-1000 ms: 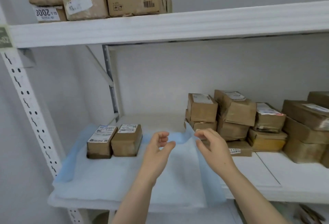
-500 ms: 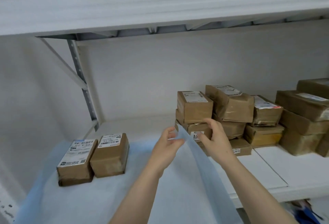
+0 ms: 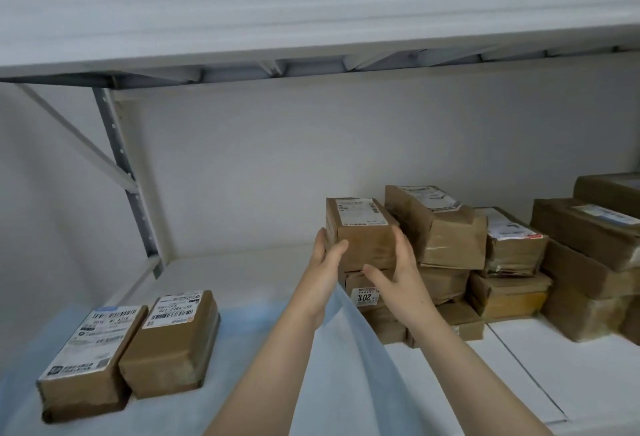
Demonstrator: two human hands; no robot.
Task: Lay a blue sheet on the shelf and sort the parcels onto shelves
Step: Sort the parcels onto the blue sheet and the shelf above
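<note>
Change: both grips have left the sheet edge and gone up to the top parcel of the near stack.

Left grip wraps the parcel's left side, thumb on the front. Right grip cups its lower right corner.

The parcel sits between your grips, not visibly lifted.

The sheet lies below your wrists, its right edge ruffled up. Two sorted parcels sit well left of the grips.

Judgement: laying done, sorting resumes.
</note>
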